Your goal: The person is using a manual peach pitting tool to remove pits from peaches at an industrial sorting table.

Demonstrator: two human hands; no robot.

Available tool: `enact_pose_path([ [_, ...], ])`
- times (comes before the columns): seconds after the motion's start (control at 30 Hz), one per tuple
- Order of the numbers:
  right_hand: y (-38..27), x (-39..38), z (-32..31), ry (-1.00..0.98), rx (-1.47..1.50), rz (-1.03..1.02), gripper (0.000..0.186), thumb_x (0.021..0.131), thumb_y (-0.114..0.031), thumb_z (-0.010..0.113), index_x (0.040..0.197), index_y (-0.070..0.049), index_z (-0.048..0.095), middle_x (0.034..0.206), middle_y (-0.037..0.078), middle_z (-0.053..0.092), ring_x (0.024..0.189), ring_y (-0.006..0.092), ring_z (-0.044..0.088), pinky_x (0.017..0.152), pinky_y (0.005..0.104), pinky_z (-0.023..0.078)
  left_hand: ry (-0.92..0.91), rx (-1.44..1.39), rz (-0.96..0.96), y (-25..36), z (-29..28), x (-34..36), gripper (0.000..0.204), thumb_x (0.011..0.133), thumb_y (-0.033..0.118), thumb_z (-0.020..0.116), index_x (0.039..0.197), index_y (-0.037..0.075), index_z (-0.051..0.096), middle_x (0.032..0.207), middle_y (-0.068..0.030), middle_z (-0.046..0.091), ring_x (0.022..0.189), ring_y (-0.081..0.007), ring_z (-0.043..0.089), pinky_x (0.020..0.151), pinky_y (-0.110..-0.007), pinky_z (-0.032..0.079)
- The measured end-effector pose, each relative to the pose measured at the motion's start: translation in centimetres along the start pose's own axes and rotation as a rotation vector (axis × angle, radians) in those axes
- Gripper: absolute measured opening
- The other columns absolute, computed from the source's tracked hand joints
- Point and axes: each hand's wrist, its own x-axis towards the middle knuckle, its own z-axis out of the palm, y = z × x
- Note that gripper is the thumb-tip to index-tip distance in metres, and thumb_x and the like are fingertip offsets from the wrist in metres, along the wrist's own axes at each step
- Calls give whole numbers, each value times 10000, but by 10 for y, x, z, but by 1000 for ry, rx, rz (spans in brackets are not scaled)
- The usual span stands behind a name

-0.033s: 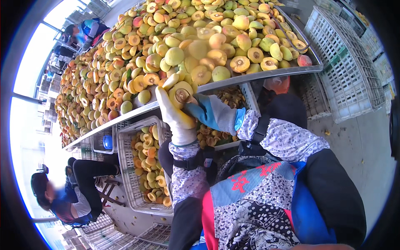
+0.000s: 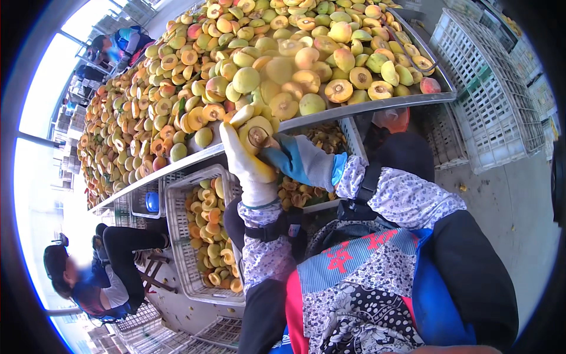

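My left hand [image 2: 250, 168], in a cream glove, is raised at the table's metal edge [image 2: 354, 109] and grips a cut yellow peach half [image 2: 255, 133] with its brown pit facing me. My right hand [image 2: 300, 160], in a blue and grey glove, comes in from the right. Its fingertips are pinched together on the pit; whether they hold a small tool I cannot tell. Both forearms wear patterned sleeves. Behind the hands, whole and halved peaches [image 2: 265, 65] are heaped on the table.
Under the table edge a white slatted crate [image 2: 177, 248] holds peach halves, and a second crate [image 2: 351, 133] sits behind my right hand. Empty white crates [image 2: 489, 88] are stacked at the right. A person [image 2: 100, 277] sits at lower left; others work far at upper left.
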Motion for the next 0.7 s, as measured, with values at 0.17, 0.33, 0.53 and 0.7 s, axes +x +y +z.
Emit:
enact_pose_path([
  [0.17, -4, -2, -10, -73, -54, 46, 376, 960, -386, 566, 1023, -19, 615, 857, 259, 656, 856, 466, 622, 689, 484, 507, -98, 102, -79, 16, -2, -5, 522, 1039, 414, 392, 1290, -18, 540, 1141, -143, 639, 942, -214, 647, 824, -314, 544],
  [0.33, -1, 2, -19, -21, -120, 30, 343, 966, -351, 569, 996, -14, 624, 847, 251, 660, 845, 455, 631, 684, 466, 508, -294, -31, -367, 19, -17, 10, 518, 1018, 405, 436, 1331, 0, 523, 1125, -131, 643, 927, -193, 648, 772, -300, 543],
  [0.53, -2, 0, -22, 47, -25, -5, 362, 962, -351, 587, 1008, 6, 623, 857, 255, 666, 861, 438, 648, 698, 458, 513, -354, -187, -210, 14, -24, 14, 579, 979, 366, 479, 1400, -28, 428, 1288, -166, 572, 1089, -254, 614, 935, -346, 497],
  [0.7, -1, -5, -13, -6, -20, 107, 393, 960, -363, 590, 1016, 24, 620, 873, 275, 662, 896, 440, 646, 709, 463, 518, -257, -327, -270, 2, -27, 13, 553, 962, 283, 548, 1399, -27, 412, 1328, -185, 540, 1141, -278, 579, 1016, -411, 467],
])
